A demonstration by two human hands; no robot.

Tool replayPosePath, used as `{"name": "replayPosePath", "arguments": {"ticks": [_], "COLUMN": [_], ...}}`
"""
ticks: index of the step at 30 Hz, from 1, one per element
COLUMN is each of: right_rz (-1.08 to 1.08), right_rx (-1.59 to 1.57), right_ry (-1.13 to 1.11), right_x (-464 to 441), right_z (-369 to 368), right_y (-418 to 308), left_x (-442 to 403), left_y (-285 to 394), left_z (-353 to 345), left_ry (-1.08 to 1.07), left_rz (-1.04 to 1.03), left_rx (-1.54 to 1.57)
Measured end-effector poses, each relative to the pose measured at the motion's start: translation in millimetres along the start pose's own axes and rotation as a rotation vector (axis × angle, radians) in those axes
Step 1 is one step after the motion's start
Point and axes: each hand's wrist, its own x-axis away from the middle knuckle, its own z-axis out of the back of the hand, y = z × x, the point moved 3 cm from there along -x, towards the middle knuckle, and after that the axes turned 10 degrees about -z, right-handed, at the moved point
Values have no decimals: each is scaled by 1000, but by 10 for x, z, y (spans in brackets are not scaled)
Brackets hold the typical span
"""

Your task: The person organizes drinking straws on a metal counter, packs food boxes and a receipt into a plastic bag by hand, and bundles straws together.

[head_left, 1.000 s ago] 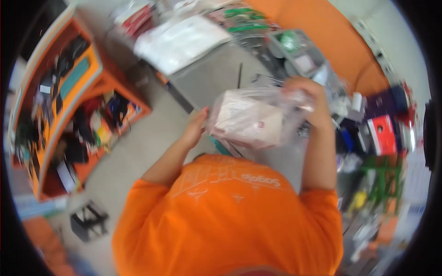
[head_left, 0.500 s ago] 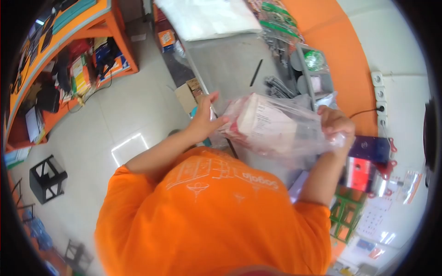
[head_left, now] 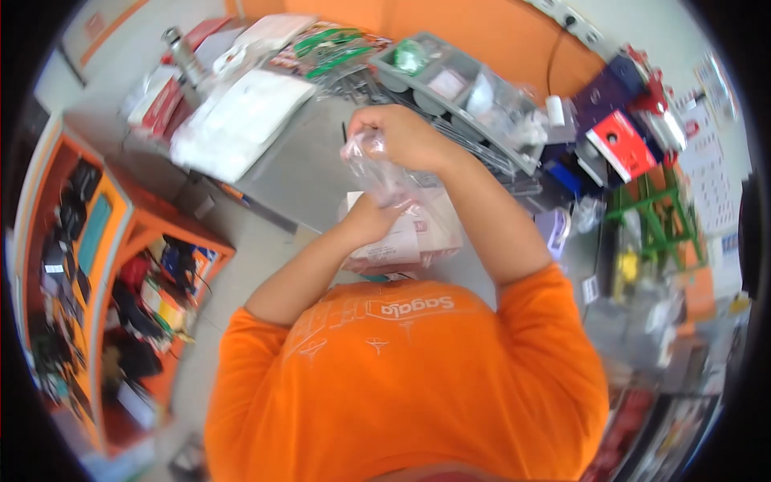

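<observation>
On our far left, the orange shelf unit (head_left: 173, 210) stands apart from the grey worktop (head_left: 301, 165), with a strip of floor between. The white stack (head_left: 241, 120) lies flat near the worktop's edge, perhaps so that it stays within our reach.

Next comes our left hand (head_left: 373, 219), closed round the lower neck of the clear bag (head_left: 393, 181), though the film partly hides its fingers. The pale box (head_left: 438, 229) sits inside that bag, just in front of our shirt; we cannot tell whether the worktop bears its weight. Our right hand (head_left: 401, 138) clenches the bag's loose top above, likely to keep the plastic gathered and taut while the left steadies it against the box.

Farther right, the grey divided tray (head_left: 458, 100) keeps small items sorted along the back. Beyond it are the red box (head_left: 620, 146) and the green rack (head_left: 654, 217), well apart from our hands.
</observation>
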Motion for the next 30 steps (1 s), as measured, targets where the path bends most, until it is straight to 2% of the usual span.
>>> {"name": "replayPosePath", "arguments": {"ticks": [2,3,4,5,6,8,9,10,11,13,14,16,18,19,21,22,24,25,26,27,28,29,30], "right_rz": [-35,-60,-73,-144,-206,-209,-158,-105,-109,-43,-41,-70,-71,-76,-36,5,27,-33,-95,-84,19,121,129], "right_rx": [-11,-7,-20,-177,-330,28,214,395,386,80,64,110,-30,-158,-218,-255,-149,-172,-198,-201,-90,23,26], "right_ry": [28,15,68,43,13,-85,11,100,110,261,277,267,288,286,306,331,352,322,286,275,306,339,336], "right_x": [122,246,459,721,897,1231,1328,1321,1269,1179,1140,1030,975,972,1009,1038,1115,1128,1142,1155,1172,1182,1181], "right_z": [245,357,473,551,565,149,-84,-295,-398,-515,-560,-654,-663,-672,-668,-628,-558,-511,-524,-574,-613,-642,-649], "right_y": [206,326,522,803,1023,1129,982,846,782,653,684,844,1006,1054,1024,1002,949,886,851,834,789,740,693], "left_x": [23,21,24,23,28,32,27,36,46,-26,-70,-104,-88,-125,-196,-142,-21,-10,49,129,210,261,238], "left_y": [101,119,106,87,69,-53,-135,-199,-208,134,301,296,210,370,611,592,532,477,355,198,41,-121,-106], "left_z": [73,72,101,119,105,87,24,-28,-57,-138,-165,-144,-114,-55,119,262,472,437,298,172,48,-61,-105], "left_ry": [111,59,122,189,148,172,156,187,218,200,200,177,1,-11,-46,-41,-264,-255,-437,-522,-609,-465,-321], "left_rz": [136,122,174,222,198,226,210,97,-9,17,36,83,-209,-199,116,126,-20,-21,58,107,152,19,-117], "left_rx": [-69,-81,-70,-56,-59,-119,-118,-191,-267,-209,-144,-110,-866,-875,-765,-770,-627,-637,-715,-754,-793,-807,-815]}}
